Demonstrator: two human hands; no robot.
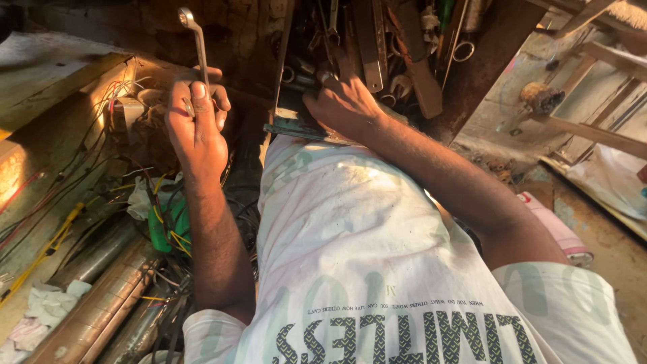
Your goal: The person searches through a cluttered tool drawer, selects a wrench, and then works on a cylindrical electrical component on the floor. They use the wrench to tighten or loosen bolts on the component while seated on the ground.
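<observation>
My left hand [195, 128] is raised at the left and shut on a silver ring spanner [197, 44], whose ring end points up and away from me. My right hand [344, 106] reaches forward into an open metal tool tray [296, 127] at the top centre. Its fingers are down among the tools, and I cannot tell whether they grip one. The tray holds several spanners, flat metal bars and ring-shaped parts [377, 47]. My white printed shirt [357, 236] fills the lower middle of the view.
Tangled coloured wires [101, 182] and a green part [168, 229] lie at the left. Metal tubes [101, 296] and a white rag [47, 303] sit at the lower left. Wooden slats [593, 131] and a pink object [559, 232] are on the right.
</observation>
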